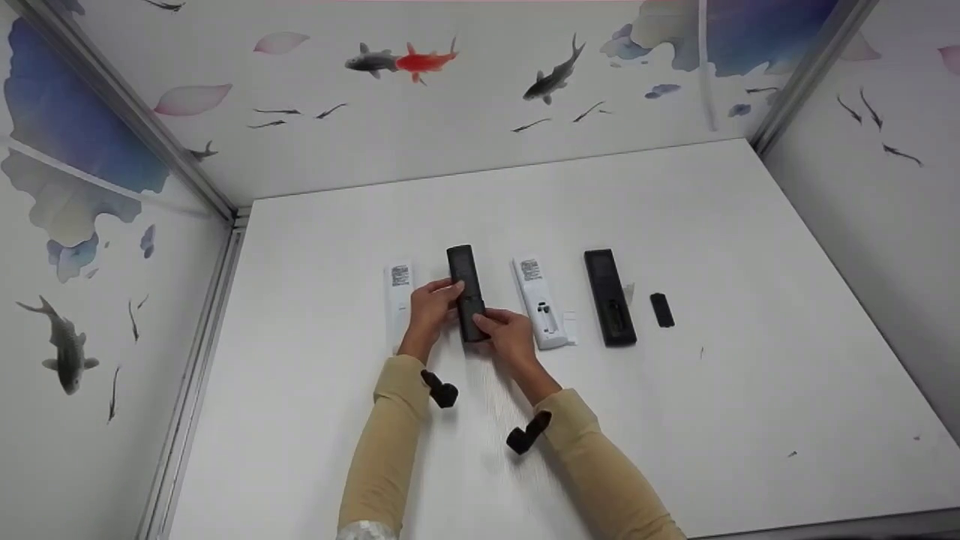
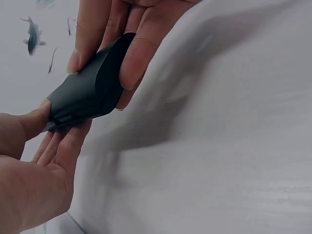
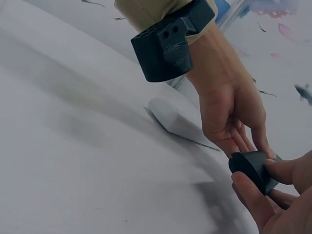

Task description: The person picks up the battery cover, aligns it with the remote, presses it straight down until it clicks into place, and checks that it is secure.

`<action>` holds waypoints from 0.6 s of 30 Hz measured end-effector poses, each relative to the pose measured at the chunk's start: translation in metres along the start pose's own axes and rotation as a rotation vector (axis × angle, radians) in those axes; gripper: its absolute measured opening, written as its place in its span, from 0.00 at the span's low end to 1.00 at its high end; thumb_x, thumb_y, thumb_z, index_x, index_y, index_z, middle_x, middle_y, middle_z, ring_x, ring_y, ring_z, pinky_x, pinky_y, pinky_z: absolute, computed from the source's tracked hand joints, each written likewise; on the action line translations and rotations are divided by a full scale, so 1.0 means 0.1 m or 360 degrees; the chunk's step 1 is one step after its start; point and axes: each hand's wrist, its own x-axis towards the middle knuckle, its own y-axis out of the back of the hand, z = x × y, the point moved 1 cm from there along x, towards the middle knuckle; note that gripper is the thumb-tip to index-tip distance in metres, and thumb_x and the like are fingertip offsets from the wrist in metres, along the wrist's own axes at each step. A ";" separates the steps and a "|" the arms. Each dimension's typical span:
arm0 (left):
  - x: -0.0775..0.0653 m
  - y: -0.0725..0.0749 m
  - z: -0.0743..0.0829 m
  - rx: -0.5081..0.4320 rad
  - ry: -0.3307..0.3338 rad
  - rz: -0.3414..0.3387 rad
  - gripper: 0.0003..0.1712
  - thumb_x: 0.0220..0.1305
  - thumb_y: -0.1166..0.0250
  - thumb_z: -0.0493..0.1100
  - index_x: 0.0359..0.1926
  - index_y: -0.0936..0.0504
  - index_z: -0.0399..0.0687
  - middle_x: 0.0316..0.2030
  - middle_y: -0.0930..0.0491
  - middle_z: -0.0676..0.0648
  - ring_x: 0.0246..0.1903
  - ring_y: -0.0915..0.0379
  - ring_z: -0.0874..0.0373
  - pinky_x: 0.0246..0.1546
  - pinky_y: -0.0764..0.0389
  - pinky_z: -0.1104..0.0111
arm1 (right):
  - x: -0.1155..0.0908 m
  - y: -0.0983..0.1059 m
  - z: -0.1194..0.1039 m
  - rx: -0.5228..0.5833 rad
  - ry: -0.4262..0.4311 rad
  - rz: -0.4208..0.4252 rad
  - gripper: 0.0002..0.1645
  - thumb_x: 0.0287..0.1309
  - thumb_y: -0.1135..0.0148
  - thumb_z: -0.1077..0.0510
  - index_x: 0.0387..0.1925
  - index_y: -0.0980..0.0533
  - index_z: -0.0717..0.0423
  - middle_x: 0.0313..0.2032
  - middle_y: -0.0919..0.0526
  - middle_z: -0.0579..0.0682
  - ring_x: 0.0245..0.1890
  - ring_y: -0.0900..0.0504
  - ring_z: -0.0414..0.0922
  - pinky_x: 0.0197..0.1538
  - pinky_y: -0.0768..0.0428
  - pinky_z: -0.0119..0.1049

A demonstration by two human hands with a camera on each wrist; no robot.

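Both hands hold a black remote control (image 1: 465, 274) above the white table, its far end pointing away. The left hand (image 1: 429, 311) grips it at the left side near the middle, thumb on top. At the near end, the right hand (image 1: 511, 337) pinches it with the thumb on top and fingers beneath. A seam crosses the remote's upper face around the middle. From the left wrist view, the remote's rounded end (image 2: 97, 83) sits between the fingers of both hands. In the right wrist view the same dark end (image 3: 251, 165) shows, with most of the body hidden.
A white remote (image 1: 400, 289) lies left of the hands. To the right lie another white remote (image 1: 534, 289) with its battery compartment uncovered, a white cover (image 1: 571, 328), a black remote (image 1: 604, 281) with an open compartment, and a small black cover (image 1: 661, 310). Printed walls enclose the table (image 1: 750, 420).
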 end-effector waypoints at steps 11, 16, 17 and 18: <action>-0.02 -0.03 -0.01 -0.0003 -0.0043 0.0018 0.25 0.65 0.31 0.43 0.60 0.21 0.35 0.51 0.17 0.33 0.42 0.18 0.54 0.41 0.19 0.69 | -0.01 0.02 -0.05 -0.0036 -0.0021 -0.0003 0.25 0.59 0.29 0.58 0.55 0.21 0.67 0.48 0.13 0.64 0.37 0.13 0.43 0.34 0.17 0.31; -0.02 -0.03 0.01 0.0033 -0.0049 0.0036 0.25 0.64 0.31 0.44 0.59 0.21 0.36 0.49 0.16 0.36 0.39 0.21 0.56 0.40 0.20 0.68 | -0.02 0.03 -0.04 -0.0031 0.0004 -0.0034 0.27 0.59 0.29 0.60 0.58 0.22 0.66 0.51 0.15 0.64 0.36 0.13 0.43 0.33 0.16 0.32; -0.02 -0.03 0.01 0.0036 -0.0052 0.0034 0.25 0.65 0.31 0.44 0.59 0.21 0.36 0.49 0.16 0.36 0.39 0.22 0.56 0.40 0.20 0.68 | -0.02 0.04 -0.04 -0.0031 0.0013 -0.0039 0.27 0.59 0.29 0.60 0.59 0.22 0.65 0.51 0.15 0.64 0.36 0.14 0.42 0.33 0.16 0.32; -0.02 -0.03 0.01 0.0042 -0.0054 0.0031 0.25 0.65 0.31 0.45 0.59 0.20 0.37 0.49 0.16 0.36 0.39 0.22 0.56 0.40 0.20 0.68 | -0.02 0.04 -0.03 -0.0029 0.0016 -0.0039 0.27 0.59 0.29 0.60 0.59 0.22 0.65 0.51 0.15 0.64 0.36 0.14 0.42 0.34 0.16 0.32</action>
